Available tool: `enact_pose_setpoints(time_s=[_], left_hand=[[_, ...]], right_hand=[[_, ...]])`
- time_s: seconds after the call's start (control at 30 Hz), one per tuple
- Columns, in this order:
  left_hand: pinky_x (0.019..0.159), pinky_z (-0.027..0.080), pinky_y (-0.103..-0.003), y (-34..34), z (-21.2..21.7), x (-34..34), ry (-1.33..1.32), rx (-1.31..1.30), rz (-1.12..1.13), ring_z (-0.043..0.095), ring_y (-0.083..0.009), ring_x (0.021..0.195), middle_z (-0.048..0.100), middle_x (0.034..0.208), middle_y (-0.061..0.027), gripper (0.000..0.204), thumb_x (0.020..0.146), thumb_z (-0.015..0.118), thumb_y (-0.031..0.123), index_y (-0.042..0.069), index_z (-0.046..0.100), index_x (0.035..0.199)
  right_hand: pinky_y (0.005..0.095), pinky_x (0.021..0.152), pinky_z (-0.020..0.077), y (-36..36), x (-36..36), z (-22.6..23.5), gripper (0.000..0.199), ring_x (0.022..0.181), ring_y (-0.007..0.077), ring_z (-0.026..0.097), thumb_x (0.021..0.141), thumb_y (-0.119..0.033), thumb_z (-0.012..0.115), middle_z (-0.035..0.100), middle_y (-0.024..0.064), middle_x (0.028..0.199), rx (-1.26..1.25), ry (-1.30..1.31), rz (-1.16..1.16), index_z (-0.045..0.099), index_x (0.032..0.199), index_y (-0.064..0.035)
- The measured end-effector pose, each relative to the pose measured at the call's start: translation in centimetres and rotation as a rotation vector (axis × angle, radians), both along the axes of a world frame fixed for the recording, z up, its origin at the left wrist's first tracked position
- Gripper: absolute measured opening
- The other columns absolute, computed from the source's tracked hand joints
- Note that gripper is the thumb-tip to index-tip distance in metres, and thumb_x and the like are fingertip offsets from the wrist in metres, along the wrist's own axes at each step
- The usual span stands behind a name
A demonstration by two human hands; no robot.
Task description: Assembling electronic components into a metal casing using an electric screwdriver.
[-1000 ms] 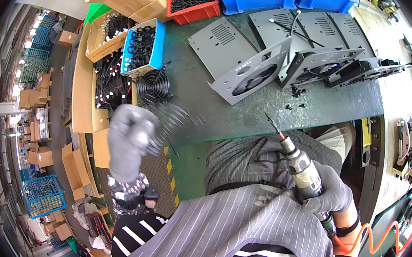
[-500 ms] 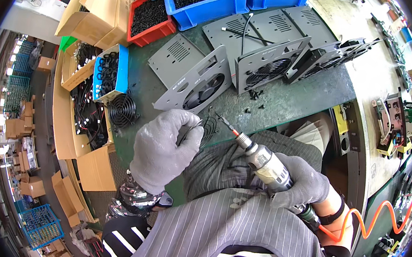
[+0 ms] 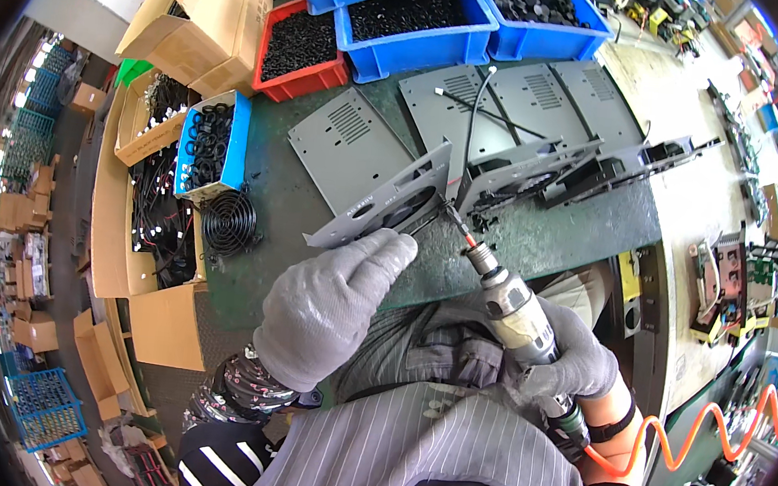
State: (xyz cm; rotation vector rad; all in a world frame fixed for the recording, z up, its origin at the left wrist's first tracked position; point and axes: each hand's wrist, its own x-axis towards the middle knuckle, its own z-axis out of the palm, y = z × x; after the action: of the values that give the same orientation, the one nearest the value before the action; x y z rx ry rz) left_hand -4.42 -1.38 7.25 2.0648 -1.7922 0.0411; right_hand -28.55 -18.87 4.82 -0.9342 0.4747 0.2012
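My left hand [image 3: 332, 298], in a grey glove, is closed on a black wire fan guard [image 3: 427, 220] and presses it toward a grey metal panel. Most of the guard is hidden behind the fingers and seen edge-on. The panel [image 3: 353, 228] stands upright and has a round fan opening; it joins a flat slotted plate [image 3: 348, 136]. My gloved right hand [image 3: 575, 355] wraps round an air screwdriver [image 3: 518, 316], whose orange hose [image 3: 669, 448] coils off to the right. The bit's tip is by the panel's right edge, near the guard.
More grey panels with fans [image 3: 531, 177] stand to the right. Small black screws [image 3: 483, 222] lie on the green mat. Another fan guard [image 3: 229, 223] lies beside a blue box of black rings [image 3: 241, 149]. Blue bins [image 3: 417, 44] and a red bin [image 3: 301, 85] of black parts line the back.
My left hand has moved up and right, bringing the guard to the panel. The panel has turned more edge-on. The screwdriver has shifted right, with its bit raised to the panel's edge.
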Motion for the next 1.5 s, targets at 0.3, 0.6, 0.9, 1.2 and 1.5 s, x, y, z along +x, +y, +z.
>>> enact_pose_setpoints(time_s=[0.3, 0.6, 0.9, 1.2, 1.5], left_hand=[[0.071, 0.061, -0.034, -0.1, -0.8, 1.1, -0.005, -0.14, -0.095, 0.073, -0.0275, 0.092, 0.071, 0.114, -0.0138, 0.035, 0.087, 0.065, 0.009, 0.01, 0.068, 0.122], [0.067, 0.053, -0.028, 1.8, -1.3, 6.1, 0.539, -0.502, -0.14, 0.068, -0.0181, 0.087, 0.067, 0.098, -0.008, 0.026, 0.087, 0.072, 0.016, 0.004, 0.068, 0.109], [0.079, 0.053, -0.03, -2.4, -4.8, 8.3, 1.218, 0.099, 0.004, 0.066, -0.0133, 0.087, 0.07, 0.095, -0.0098, 0.039, 0.099, 0.064, 0.034, 0.0, 0.063, 0.117], [0.066, 0.055, -0.031, -2.2, -3.4, 7.5, 1.082, -0.035, 0.113, 0.069, -0.0157, 0.071, 0.069, 0.08, -0.0095, 0.021, 0.096, 0.069, 0.022, 0.002, 0.066, 0.103], [0.066, 0.055, -0.031, -2.4, -2.2, 7.8, 0.939, -0.042, 0.081, 0.07, -0.0175, 0.071, 0.07, 0.08, -0.0102, 0.019, 0.095, 0.069, 0.02, 0.002, 0.067, 0.104]], right_hand=[[0.0217, 0.069, 0.0482, -1.2, 1.5, 0.6, 0.087, 0.079, 0.0076, 0.059, 0.064, -0.022, 0.091, 0.063, 0.0019, 0.097, -0.07, 0.065, 0.004, 0.05, 0.135, 0.0041], [0.0232, 0.069, 0.0465, -1.2, 2.4, 0.5, 0.078, 0.076, 0.0101, 0.058, 0.062, -0.021, 0.092, 0.064, 0.0028, 0.092, -0.059, 0.07, -0.006, 0.054, 0.125, 0.0031], [0.0249, 0.064, 0.0461, -1.2, 2.4, 1.5, 0.07, 0.07, 0.0117, 0.059, 0.055, -0.019, 0.095, 0.065, 0.0045, 0.084, -0.041, 0.178, -0.016, 0.058, 0.111, 0.0009], [0.0253, 0.065, 0.0466, -1.3, 2.5, 2.6, 0.069, 0.07, 0.0114, 0.059, 0.056, -0.024, 0.095, 0.066, 0.0039, 0.084, -0.058, 0.251, 0.014, 0.06, 0.11, 0.0007], [0.0252, 0.064, 0.0472, -1.3, 2.4, 2.6, 0.068, 0.069, 0.0118, 0.059, 0.058, -0.024, 0.095, 0.066, 0.0044, 0.083, -0.056, 0.22, 0.037, 0.06, 0.11, 0.0017]])
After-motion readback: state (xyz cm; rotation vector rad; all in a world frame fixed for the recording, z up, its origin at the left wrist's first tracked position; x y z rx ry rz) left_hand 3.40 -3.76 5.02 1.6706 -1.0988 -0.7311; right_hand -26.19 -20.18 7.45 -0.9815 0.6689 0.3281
